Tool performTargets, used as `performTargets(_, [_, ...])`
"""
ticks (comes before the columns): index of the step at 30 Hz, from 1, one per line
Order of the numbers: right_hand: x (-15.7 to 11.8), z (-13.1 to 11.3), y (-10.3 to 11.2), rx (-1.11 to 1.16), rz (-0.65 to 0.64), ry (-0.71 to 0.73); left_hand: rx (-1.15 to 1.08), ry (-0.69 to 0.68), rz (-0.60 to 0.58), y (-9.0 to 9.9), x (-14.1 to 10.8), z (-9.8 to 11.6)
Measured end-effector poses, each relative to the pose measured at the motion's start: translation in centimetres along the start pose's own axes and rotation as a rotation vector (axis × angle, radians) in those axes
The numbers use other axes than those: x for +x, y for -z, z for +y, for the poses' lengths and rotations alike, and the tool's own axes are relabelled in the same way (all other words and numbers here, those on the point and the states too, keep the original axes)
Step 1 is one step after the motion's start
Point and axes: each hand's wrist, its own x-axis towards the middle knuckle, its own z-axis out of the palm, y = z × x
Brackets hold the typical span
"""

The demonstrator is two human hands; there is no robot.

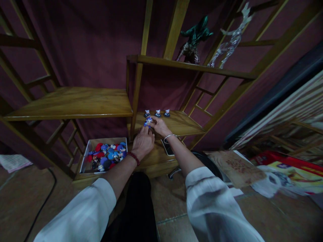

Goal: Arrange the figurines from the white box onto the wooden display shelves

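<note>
A small blue-and-purple figurine (148,121) is pinched at the front left of the low wooden shelf (186,124). My right hand (160,126) closes its fingertips on the figurine's right side. From below, my left hand (143,142) reaches up with its fingers against the figurine's base. Behind them stand three small white-and-dark figurines in a row: a left one (147,113), a middle one (157,113) and a right one (167,113). An open box (85,158) at the lower left holds many small red, blue and dark figures.
A higher shelf board (101,101) juts out at the left. On the upper right shelf stand a green figure (195,38) and a clear glass deer (230,43). A phone-like dark object (168,148) lies below my right wrist. Plastic bags (270,183) lie at the right.
</note>
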Motion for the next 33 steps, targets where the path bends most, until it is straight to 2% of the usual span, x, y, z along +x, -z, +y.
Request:
performTargets(9, [1.5,-0.7,-1.1,-0.007,-0.030,-0.005,-0.019,0.043,0.028,-0.2,0.0,0.0])
performTargets(17, [1.6,-0.9,-1.7,-0.021,-0.043,-0.039,-0.018,0.087,0.017,-0.1,0.2,0.1])
performTargets(33, [1.9,0.2,-2.0,-0.030,-0.032,-0.042,0.011,0.125,-0.012,-0.2,0.3,0.3])
